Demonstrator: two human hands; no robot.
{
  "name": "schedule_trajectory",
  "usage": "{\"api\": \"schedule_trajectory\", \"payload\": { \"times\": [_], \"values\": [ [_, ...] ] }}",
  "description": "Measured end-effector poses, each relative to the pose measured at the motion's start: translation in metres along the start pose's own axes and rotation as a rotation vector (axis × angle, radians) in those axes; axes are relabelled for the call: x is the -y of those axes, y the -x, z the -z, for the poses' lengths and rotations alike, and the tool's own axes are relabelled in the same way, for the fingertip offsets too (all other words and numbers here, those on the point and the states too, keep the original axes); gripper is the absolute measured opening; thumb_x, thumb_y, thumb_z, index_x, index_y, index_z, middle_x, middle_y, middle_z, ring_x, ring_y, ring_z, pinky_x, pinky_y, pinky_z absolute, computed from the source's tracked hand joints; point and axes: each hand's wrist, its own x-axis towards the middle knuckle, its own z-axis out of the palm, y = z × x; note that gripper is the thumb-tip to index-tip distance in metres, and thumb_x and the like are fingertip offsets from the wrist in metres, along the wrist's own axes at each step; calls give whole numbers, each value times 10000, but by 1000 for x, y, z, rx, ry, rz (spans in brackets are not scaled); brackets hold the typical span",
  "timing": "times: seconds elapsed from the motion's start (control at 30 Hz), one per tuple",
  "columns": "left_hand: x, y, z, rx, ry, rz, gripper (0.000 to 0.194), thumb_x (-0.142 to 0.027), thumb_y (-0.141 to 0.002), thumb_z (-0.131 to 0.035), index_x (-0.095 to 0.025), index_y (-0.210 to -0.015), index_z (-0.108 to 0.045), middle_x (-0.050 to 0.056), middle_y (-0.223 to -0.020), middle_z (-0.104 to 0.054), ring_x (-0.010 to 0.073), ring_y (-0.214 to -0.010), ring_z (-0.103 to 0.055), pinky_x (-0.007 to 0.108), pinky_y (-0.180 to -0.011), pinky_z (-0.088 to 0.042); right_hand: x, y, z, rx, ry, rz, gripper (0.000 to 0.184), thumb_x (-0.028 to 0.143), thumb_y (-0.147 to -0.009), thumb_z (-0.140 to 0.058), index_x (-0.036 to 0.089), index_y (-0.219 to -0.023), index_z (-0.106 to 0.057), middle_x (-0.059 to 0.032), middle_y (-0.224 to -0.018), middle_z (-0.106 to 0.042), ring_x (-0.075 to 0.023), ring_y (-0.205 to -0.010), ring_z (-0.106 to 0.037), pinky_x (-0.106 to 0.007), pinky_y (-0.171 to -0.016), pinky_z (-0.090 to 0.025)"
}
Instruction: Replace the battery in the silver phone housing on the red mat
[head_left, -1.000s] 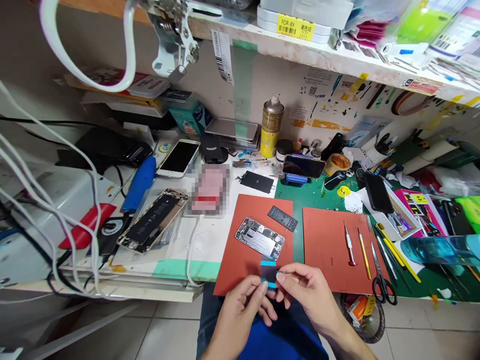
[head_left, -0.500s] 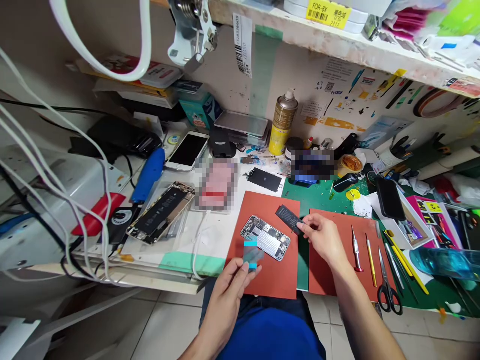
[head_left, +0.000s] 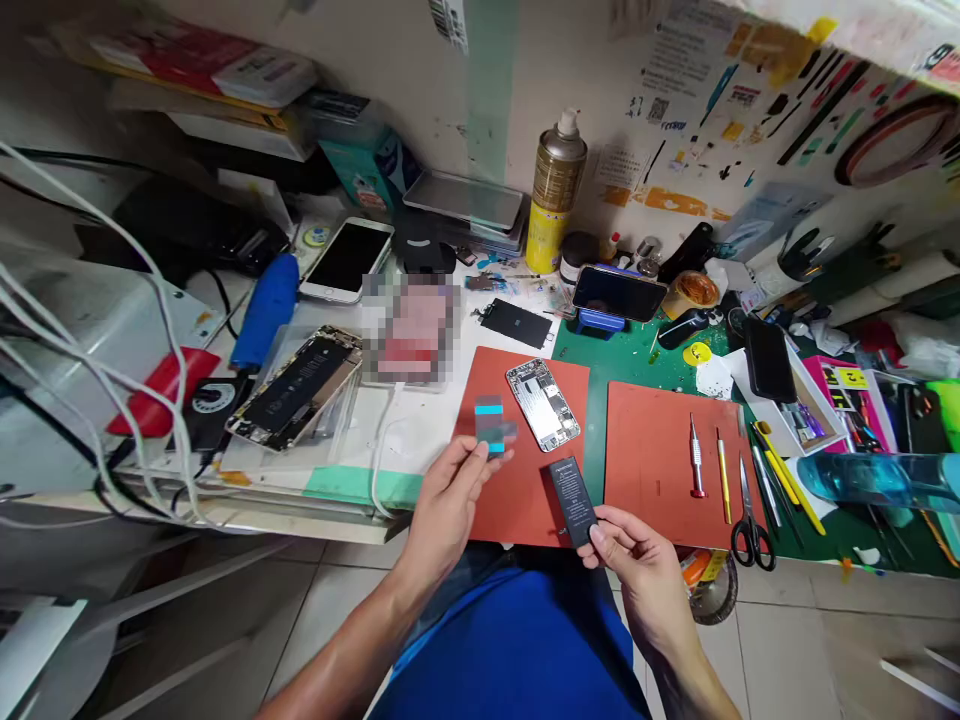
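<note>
Battery [head_left: 572, 502], black and oblong, sits pinched in right hand [head_left: 637, 555], clear blue-banded film [head_left: 490, 425] pinched in left hand [head_left: 452, 485] at ten o'clock, seemingly preparation, next needing careful alignment.

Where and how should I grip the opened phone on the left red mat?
Likely its two long edges, from above: the opened phone lies flat on the mat with bared parts facing up, so a rim pinch should spare them.
</note>
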Motion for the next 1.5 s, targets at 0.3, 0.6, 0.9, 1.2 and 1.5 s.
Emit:
{"api": "schedule_trajectory", "payload": {
  "times": [0.3,0.6,0.9,1.2,1.5],
  "values": [
    [15,67,25,108,-275,233,448,-602,-955,-721,-182,-840,-618,12,-710,-712,158,-501,-676,272,-484,-530,-16,5,-6,-12,136,-4,592,615,-733,-942,167,-1086,-785,-38,-703,-745,-191,-601,-716,-304,-596,-599],
    [25,81,6,280,-352,301,487,-647,-939,-720,-194,-838,-570,5,-688,-720,140,-492,-676,244,-488,-531,8,16,-18,240,166,49,444,594,-862,-850,181,-1023,-819,-37,-767,-715,-130,-635,-637,-230,-550,-461],
    [21,81,4,213,-89,317,531,-651,-990,-616,-128,-986,-711,96,-799,-774,217,-574,-744,309,-525,-568,4,16,-23,205,29,13,403,572,-866,-855,171,-880,-810,-24,-704,-698,-82,-517,-530,-237,-508,-403],
    [13,79,-4,255,-228,231,467,-613,-952,-730,-151,-1019,-706,55,-762,-754,203,-638,-746,299,-575,-597,6,24,-28,253,51,50,355,541,-885,-846,187,-910,-829,-42,-782,-724,-121,-615,-607,-247,-550,-470],
    [2,74,-11,301,-323,283,472,-630,-906,-770,-166,-929,-689,19,-668,-729,154,-495,-690,226,-454,-515,13,25,-24,274,81,98,350,536,-914,-813,188,-932,-829,-29,-735,-708,-137,-646,-630,-257,-587,-491]
  ]
}}
